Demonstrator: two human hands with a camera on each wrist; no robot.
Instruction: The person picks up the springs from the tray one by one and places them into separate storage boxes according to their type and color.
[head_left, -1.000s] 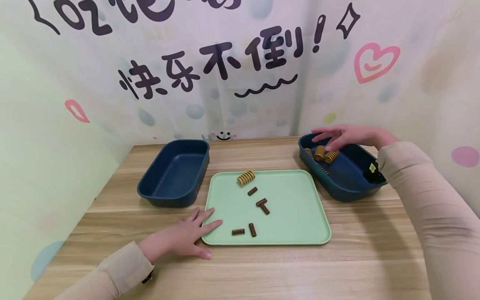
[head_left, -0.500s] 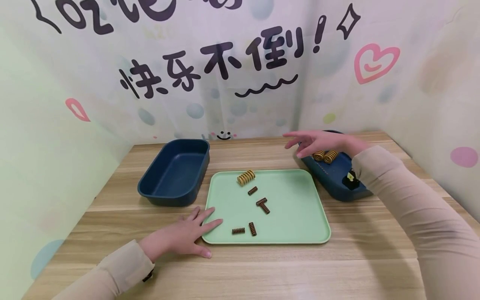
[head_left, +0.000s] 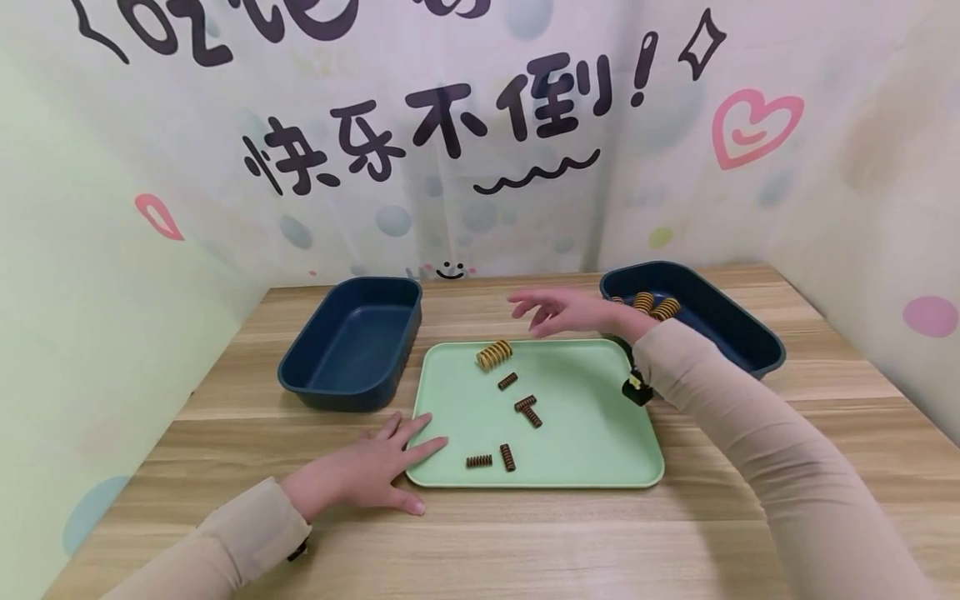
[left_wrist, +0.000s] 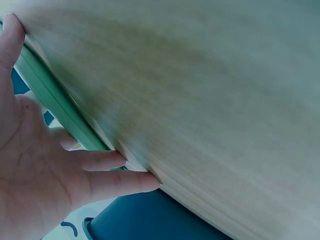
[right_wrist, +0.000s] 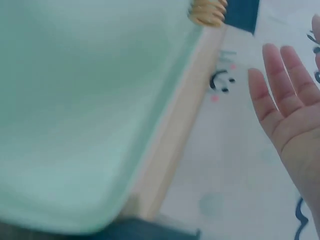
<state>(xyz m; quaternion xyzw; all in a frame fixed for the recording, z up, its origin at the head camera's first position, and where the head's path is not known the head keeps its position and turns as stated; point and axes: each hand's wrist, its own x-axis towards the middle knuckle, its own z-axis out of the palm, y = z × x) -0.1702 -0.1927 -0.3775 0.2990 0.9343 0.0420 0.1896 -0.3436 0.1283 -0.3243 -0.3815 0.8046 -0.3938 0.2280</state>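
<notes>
My left hand (head_left: 367,471) rests with spread fingers at the left edge of the light green tray (head_left: 592,442), fingertips over its rim. Above the tray's far edge hovers my right hand (head_left: 570,312), fingers relaxed and holding nothing. Just left of and below it on the tray lies a large gold spring (head_left: 494,356). Several small brown springs lie on the tray too, among them one near the gold spring (head_left: 507,381), a touching pair (head_left: 531,416) in the middle, and two near the front, one lying sideways (head_left: 479,461) and one lengthwise (head_left: 507,457).
A dark blue bin (head_left: 348,400) with nothing in it stands left of the tray. Another blue bin (head_left: 750,333), at the back right, holds several gold springs (head_left: 665,308) and is partly hidden by my right arm. A printed curtain (head_left: 525,233) hangs behind the wooden table (head_left: 480,542).
My right hand has moved left from over the right bin to above the tray's far edge, near the gold spring. The left hand has stayed at the tray's edge.
</notes>
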